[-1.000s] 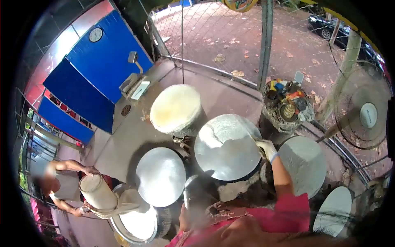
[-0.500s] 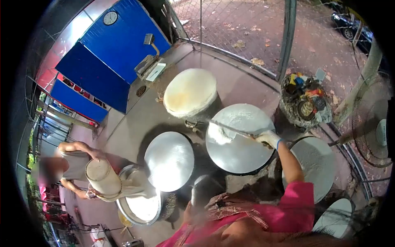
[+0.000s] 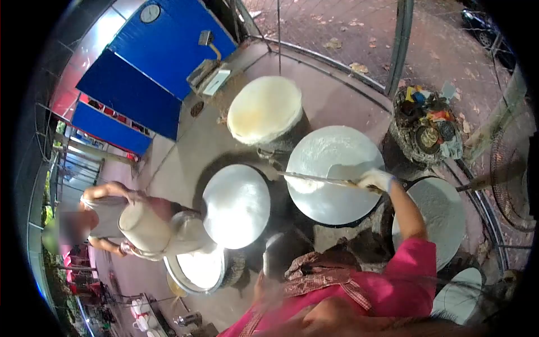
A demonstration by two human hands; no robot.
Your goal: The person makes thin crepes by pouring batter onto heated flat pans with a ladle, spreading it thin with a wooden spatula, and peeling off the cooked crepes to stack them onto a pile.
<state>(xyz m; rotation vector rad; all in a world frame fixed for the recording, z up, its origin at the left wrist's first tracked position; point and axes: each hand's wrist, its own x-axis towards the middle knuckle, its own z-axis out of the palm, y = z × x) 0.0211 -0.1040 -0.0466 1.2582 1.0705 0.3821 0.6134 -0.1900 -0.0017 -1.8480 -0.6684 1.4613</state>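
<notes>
My right hand, in a whitish glove, is closed around one end of a long thin stick. The stick lies across a wide round pan with a smooth whitish surface; whether it touches that surface I cannot tell. My left arm comes in low at the middle. Beside it stands a pale, elongated shape that may be a glove or a handle; my left fingers cannot be made out. A second round pan, shiny and pale, lies to the left of the first.
At left a co-worker tips a pale bucket over a large metal pot of white contents. Behind the pans stands a round vat. A cluttered stump, a fan and a greyish round container are at right.
My right hand has brought the stick nearer to me across the pan, and it lies more level. The white patch on the pan looks smaller. The co-worker still tips the bucket. The view has shifted slightly.
</notes>
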